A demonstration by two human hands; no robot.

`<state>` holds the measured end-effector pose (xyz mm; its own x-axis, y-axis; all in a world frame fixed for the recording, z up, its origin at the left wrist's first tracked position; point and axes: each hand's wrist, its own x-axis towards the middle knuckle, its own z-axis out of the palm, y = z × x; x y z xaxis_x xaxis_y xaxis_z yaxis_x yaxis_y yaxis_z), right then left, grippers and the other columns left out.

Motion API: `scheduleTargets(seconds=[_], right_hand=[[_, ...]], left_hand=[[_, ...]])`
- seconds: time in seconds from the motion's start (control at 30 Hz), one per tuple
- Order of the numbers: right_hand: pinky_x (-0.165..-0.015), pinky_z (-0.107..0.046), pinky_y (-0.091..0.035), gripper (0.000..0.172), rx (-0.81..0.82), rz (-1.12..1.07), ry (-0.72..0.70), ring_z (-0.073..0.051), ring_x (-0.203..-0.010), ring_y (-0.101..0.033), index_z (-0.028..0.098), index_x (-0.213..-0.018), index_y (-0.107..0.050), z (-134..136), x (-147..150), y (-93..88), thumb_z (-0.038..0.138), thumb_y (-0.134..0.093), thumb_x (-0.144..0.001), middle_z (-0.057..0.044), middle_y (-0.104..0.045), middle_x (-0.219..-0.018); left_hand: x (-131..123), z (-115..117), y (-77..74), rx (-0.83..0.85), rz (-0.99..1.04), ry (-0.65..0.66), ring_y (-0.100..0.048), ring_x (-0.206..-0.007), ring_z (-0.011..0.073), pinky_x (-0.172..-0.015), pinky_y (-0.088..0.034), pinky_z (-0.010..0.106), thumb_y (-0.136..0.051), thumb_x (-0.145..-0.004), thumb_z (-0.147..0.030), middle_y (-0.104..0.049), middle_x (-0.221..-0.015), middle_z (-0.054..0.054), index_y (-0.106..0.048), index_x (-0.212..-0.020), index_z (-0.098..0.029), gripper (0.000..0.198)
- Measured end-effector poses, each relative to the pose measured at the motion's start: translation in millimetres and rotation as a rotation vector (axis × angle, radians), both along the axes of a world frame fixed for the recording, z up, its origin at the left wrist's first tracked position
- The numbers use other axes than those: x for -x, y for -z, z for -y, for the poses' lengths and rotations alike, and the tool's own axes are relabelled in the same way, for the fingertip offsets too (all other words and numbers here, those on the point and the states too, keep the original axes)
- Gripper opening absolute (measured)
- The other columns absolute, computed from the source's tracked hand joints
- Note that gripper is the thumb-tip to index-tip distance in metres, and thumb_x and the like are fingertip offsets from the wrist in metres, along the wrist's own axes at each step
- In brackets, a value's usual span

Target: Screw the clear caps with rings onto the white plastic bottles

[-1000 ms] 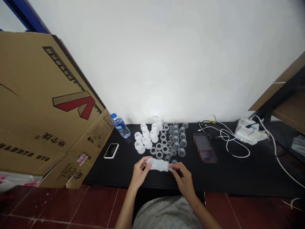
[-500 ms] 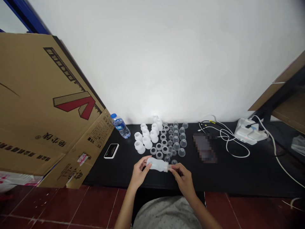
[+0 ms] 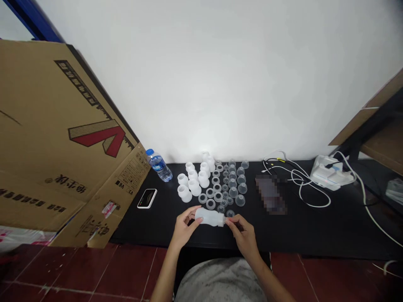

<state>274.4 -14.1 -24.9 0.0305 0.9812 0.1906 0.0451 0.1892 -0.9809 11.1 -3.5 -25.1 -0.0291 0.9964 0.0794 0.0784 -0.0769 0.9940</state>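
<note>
Hands: left (image 3: 184, 228) grips bottle (image 3: 209, 217); right (image 3: 244, 235) pinches its neck.

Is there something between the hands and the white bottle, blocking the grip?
Nothing visible. The left hand holds the bottle at its base end, and the right hand pinches its neck end. The small parts lie behind on the table, apart from it.

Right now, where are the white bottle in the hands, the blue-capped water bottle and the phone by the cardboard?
White bottle (image 3: 209, 217): head view, middle of its body.
Water bottle (image 3: 159, 166): head view, on its label.
Phone (image 3: 147, 198): head view, centre of its screen.
</note>
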Motion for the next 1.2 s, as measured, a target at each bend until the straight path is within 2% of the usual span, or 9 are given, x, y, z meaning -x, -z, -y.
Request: scheduleTargets(seconds=[0.23, 0.43, 0.63, 0.83, 1.03, 1.2], right_hand=[[-0.068, -0.027, -0.052, 0.031, 0.048, -0.041, 0.020, -0.021, -0.075, -0.069, 0.021, -0.085, -0.078, -2, 0, -1.5, 0.050, -0.079, -0.095, -0.004, -0.074, -0.080], [-0.067, -0.028, -0.054, 0.031, 0.061, -0.053, 0.033, -0.021, -0.073, -0.068, 0.021, -0.086, -0.080, -2, 0, -2.5, 0.051, -0.080, -0.093, -0.005, -0.074, -0.079], [-0.053, -0.025, -0.045, 0.032, 0.060, -0.083, 0.034, -0.014, -0.058, -0.054, 0.020, -0.089, -0.082, -3, 0, -1.4, 0.052, -0.079, -0.094, -0.001, -0.066, -0.073], [-0.052, -0.025, -0.044, 0.028, 0.042, -0.092, 0.020, -0.014, -0.060, -0.056, 0.021, -0.094, -0.083, -4, -1, -1.8, 0.049, -0.080, -0.094, -0.002, -0.068, -0.079], [-0.052, -0.025, -0.043, 0.031, 0.077, -0.102, 0.017, -0.014, -0.059, -0.054, 0.020, -0.090, -0.080, -4, -1, -2.1, 0.051, -0.080, -0.093, -0.001, -0.065, -0.074], [-0.050, -0.025, -0.041, 0.038, 0.104, -0.106, 0.050, -0.014, -0.056, -0.052, 0.020, -0.083, -0.077, -4, 1, -4.9, 0.057, -0.083, -0.089, 0.000, -0.064, -0.068]], left_hand=[[-1, 0, -5.6, -0.011, 0.006, 0.032, -0.079, -0.110, 0.0299, -0.100, -0.065, 0.042, -0.089, -0.085, -0.039, -0.081, -0.128, 0.015, -0.078, -0.131, -0.019, 0.051], [-3, -1, -11.1, -0.012, -0.022, 0.040, -0.079, -0.110, 0.0292, -0.096, -0.065, 0.040, -0.090, -0.085, -0.039, -0.079, -0.132, 0.015, -0.077, -0.131, -0.020, 0.051], [-4, 2, -12.3, -0.041, -0.027, 0.033, -0.076, -0.115, 0.0301, -0.100, -0.063, 0.041, -0.082, -0.092, -0.042, -0.079, -0.128, 0.016, -0.076, -0.130, -0.018, 0.046], [-2, 1, -5.2, -0.020, -0.012, 0.002, -0.077, -0.110, 0.0283, -0.097, -0.063, 0.037, -0.080, -0.093, -0.047, -0.081, -0.120, 0.014, -0.077, -0.131, -0.018, 0.047], [-2, -1, -5.5, 0.005, -0.031, -0.004, -0.078, -0.098, 0.0262, -0.088, -0.064, 0.035, -0.084, -0.089, -0.047, -0.083, -0.109, 0.012, -0.081, -0.121, -0.018, 0.044], [0, 0, -9.3, -0.016, 0.037, 0.031, -0.078, -0.103, 0.0282, -0.091, -0.064, 0.037, -0.089, -0.085, -0.041, -0.082, -0.115, 0.015, -0.079, -0.124, -0.016, 0.048]])
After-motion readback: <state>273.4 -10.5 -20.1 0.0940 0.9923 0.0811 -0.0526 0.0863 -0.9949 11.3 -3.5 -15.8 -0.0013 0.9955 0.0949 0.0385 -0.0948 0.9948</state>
